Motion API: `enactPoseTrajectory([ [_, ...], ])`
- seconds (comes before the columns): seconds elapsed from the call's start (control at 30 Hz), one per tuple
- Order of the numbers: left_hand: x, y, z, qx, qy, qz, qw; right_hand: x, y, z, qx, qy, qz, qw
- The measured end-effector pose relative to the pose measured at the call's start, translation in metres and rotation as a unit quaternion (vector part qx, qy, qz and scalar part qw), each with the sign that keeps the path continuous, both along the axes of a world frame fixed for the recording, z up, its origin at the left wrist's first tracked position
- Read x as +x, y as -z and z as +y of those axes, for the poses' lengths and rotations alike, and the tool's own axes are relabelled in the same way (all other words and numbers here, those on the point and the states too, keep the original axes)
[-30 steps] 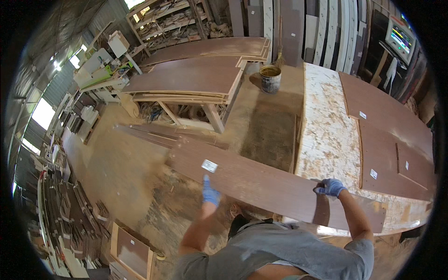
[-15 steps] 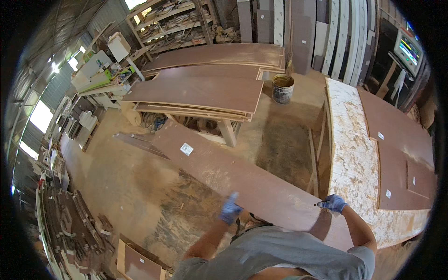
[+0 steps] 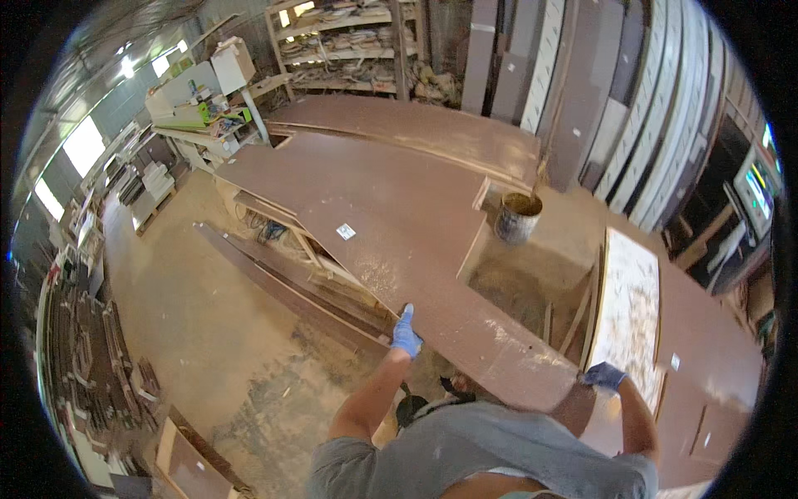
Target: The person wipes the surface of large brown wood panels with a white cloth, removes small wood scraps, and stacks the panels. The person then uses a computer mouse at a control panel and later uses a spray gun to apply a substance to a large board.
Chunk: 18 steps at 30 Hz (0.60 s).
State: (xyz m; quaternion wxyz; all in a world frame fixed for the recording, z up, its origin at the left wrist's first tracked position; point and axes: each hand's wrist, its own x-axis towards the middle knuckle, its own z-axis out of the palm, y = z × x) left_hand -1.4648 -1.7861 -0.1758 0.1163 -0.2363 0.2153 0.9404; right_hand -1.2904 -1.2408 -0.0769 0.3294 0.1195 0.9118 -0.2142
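Observation:
A long brown wooden panel (image 3: pixel 465 320) with a small white label lies slantwise in front of me. Its far part overlaps the brown boards stacked on the low stand. My left hand (image 3: pixel 406 335), in a blue glove, grips the panel's left edge, thumb on top and the other fingers out of sight beneath. At the near right edge my gloved right hand (image 3: pixel 605 377) is closed on the panel, its fingertips partly hidden. A small dark hole or mark shows on the panel near that hand.
A dark bucket (image 3: pixel 518 218) stands on the floor beyond the panel. To the right is a bench with a white, brown-smeared top (image 3: pixel 629 291) and brown boards. Narrow brown strips (image 3: pixel 291 287) lie left of the panel. Tall boards (image 3: pixel 573 100) lean at the back.
The panel has been raised and moved forward, over the stacked boards. My left hand, blurred and off the panel before, now grips its left edge. My right hand stays at the right edge.

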Motion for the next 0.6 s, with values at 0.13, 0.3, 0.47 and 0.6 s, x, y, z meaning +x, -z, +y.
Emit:
enactPoseTrajectory([
  [0.13, -0.075, -0.016, -0.001, -0.158, 0.008, -0.040, 0.987, -0.093, -0.039, -0.046, 0.019, 0.025, -0.009, 0.999],
  [0.3, -0.142, 0.004, -0.010, -0.439, -0.067, 0.053, 0.894, -0.219, 0.036, -0.054, -0.162, 0.023, 0.106, 0.981],
  [0.47, -0.199, -0.047, -0.022, -0.792, 0.138, 0.238, 0.545, -0.342, 0.098, -0.054, -0.145, 0.060, 0.070, 0.985],
  [0.6, -0.247, -0.063, -0.053, -0.859, 0.193, 0.165, 0.445, -0.444, 0.035, -0.186, -0.108, 0.069, 0.098, 0.987],
])
